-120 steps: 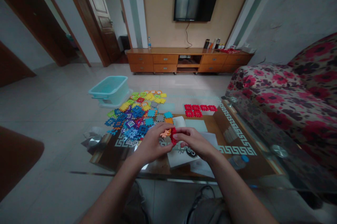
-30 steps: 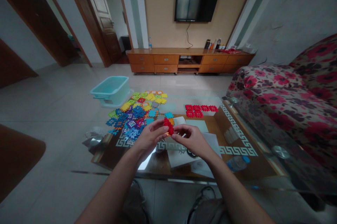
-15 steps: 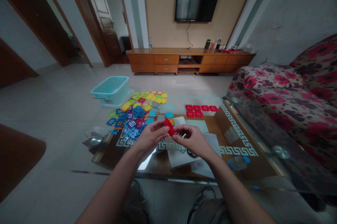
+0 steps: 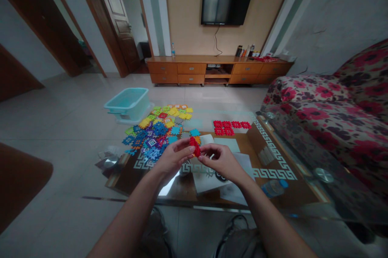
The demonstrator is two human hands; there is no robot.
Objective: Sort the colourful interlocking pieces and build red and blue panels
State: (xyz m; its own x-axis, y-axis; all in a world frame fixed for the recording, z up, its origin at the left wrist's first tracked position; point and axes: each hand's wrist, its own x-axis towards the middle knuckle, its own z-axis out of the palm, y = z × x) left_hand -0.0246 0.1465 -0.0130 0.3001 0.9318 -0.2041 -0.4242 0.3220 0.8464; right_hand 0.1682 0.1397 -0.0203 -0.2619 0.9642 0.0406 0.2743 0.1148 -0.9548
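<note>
Between my two hands, above the glass table, are red interlocking plastic pieces point(image 4: 195, 145), tilted and partly covered by fingers. My left hand point(image 4: 174, 156) pinches them from the left, thumb in front. From the right, my right hand point(image 4: 220, 161) grips their lower edge with thumb and fingertips. How many pieces are held I cannot tell. Left of my hands spreads a pile of blue, purple, yellow, green and orange interlocking pieces point(image 4: 159, 129). Farther off to the right, joined red pieces point(image 4: 223, 128) lie flat in two rows.
The glass coffee table point(image 4: 273, 157) has a patterned border. A teal plastic tub point(image 4: 129, 104) stands behind the pile on the left. A bottle with a blue cap point(image 4: 274, 188) shows near the right front. A flowered sofa point(image 4: 327, 112) flanks the right side.
The red pieces have turned very slightly between my fingers. Both hands stay in nearly the same place, and the pile and the red rows are unchanged.
</note>
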